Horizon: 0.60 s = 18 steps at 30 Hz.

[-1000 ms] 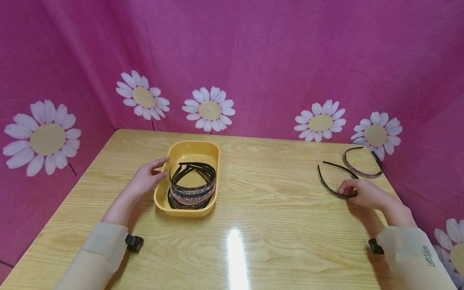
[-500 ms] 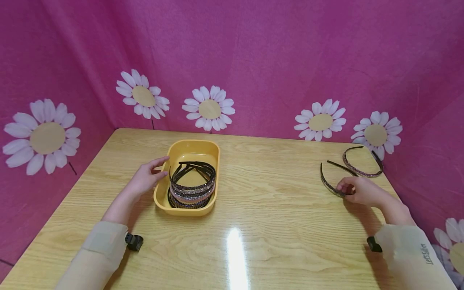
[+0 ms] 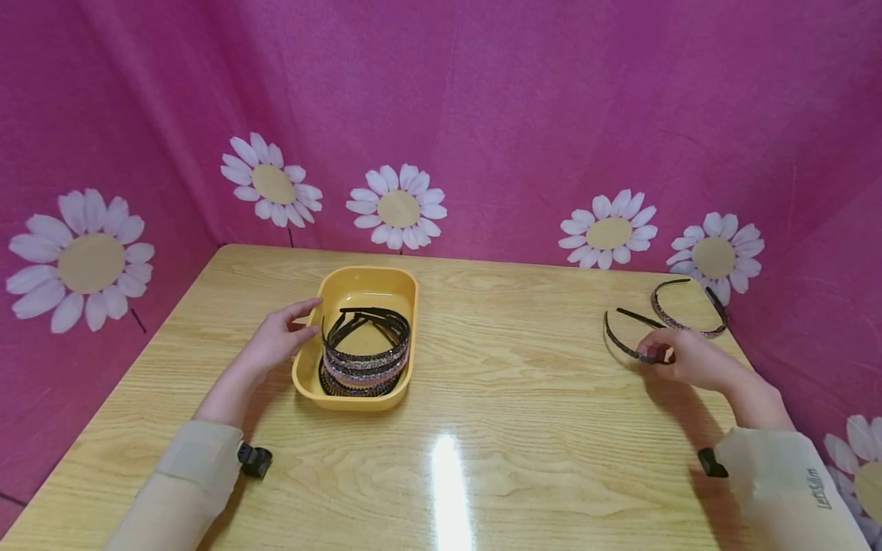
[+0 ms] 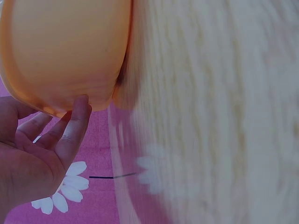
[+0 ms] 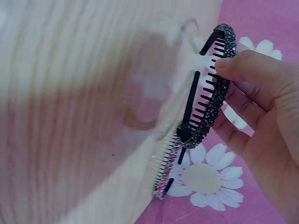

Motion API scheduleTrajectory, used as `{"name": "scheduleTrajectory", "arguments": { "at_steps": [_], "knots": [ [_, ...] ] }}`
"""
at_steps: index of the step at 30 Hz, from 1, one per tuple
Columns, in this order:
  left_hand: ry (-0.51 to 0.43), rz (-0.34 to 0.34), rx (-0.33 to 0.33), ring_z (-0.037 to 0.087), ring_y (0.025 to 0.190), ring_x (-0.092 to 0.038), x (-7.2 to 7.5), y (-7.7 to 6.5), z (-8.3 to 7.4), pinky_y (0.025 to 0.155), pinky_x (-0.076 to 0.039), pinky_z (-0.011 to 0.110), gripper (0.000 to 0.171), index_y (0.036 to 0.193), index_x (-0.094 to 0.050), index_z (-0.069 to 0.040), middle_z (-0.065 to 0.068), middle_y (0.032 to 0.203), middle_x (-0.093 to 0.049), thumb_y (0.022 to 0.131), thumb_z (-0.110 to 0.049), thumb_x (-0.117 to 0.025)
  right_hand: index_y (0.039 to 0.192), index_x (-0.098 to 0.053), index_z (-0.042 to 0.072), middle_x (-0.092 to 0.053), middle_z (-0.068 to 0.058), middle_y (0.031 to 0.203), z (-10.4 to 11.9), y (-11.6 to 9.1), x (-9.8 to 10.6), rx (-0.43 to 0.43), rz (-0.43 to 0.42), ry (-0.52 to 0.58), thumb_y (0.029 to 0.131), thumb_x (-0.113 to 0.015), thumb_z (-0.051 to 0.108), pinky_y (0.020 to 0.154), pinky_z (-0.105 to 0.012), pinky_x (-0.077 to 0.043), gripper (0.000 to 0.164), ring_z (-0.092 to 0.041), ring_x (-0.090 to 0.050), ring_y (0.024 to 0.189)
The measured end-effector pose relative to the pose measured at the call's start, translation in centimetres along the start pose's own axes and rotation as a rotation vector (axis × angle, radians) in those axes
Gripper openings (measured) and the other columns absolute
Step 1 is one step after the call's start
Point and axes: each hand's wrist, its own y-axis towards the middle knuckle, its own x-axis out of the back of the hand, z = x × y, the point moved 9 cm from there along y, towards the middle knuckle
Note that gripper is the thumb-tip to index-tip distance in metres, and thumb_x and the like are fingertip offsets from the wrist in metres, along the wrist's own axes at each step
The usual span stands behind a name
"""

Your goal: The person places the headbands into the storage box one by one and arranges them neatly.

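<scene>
My right hand (image 3: 692,360) pinches a black glittery headband (image 5: 217,100) between thumb and fingers at the right of the table. The headband has comb teeth on its inner side, and its ends point away from me. It appears raised off the tabletop. My left hand (image 3: 277,337) touches the left side of a yellow plastic bin (image 3: 411,306), fingers fairly straight against its rim and outer wall. Inside the bin's near half sits a stack of several glittery headbands (image 3: 365,367), dark, silver and pink.
Another headband, pinkish and glittery (image 3: 664,315), lies at the table's far right corner, just beyond my right hand. A pink curtain (image 3: 482,153) printed with white daisies surrounds the wooden table (image 3: 524,428) at the back and sides.
My right hand has lifted the black headband slightly and tilted it, and its shadow lies farther from the hand. My left hand and the bin have stayed in place.
</scene>
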Motion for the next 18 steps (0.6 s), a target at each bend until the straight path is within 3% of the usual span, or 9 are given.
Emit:
{"name": "scheduleTrajectory", "arguments": {
  "at_steps": [8, 18],
  "knots": [
    [0.003, -0.003, -0.005, 0.039, 0.115, -0.051, 0.1, 0.2, 0.3, 0.07, -0.051, 0.023, 0.054, 0.146, -0.033, -0.006, 0.028, 0.145, -0.032, 0.095, -0.007, -0.051, 0.092, -0.067, 0.006, -0.061, 0.005, 0.077, 1.0, 0.5, 1.3, -0.032, 0.003, -0.012, 0.07, -0.074, -0.007, 0.057, -0.024, -0.05, 0.026, -0.003, -0.053, 0.071],
    [-0.002, 0.002, -0.001, 0.032, 0.107, -0.053, 0.0, 0.2, 0.4, 0.062, -0.048, 0.022, 0.054, 0.146, -0.033, -0.006, 0.028, 0.145, -0.032, 0.095, -0.006, -0.051, 0.089, -0.069, 0.005, -0.059, 0.007, 0.074, 3.6, 1.0, 3.6, 0.128, -0.137, -0.092, 0.062, -0.074, -0.013, 0.054, -0.024, -0.046, 0.033, -0.003, -0.051, 0.066]
  ]
}}
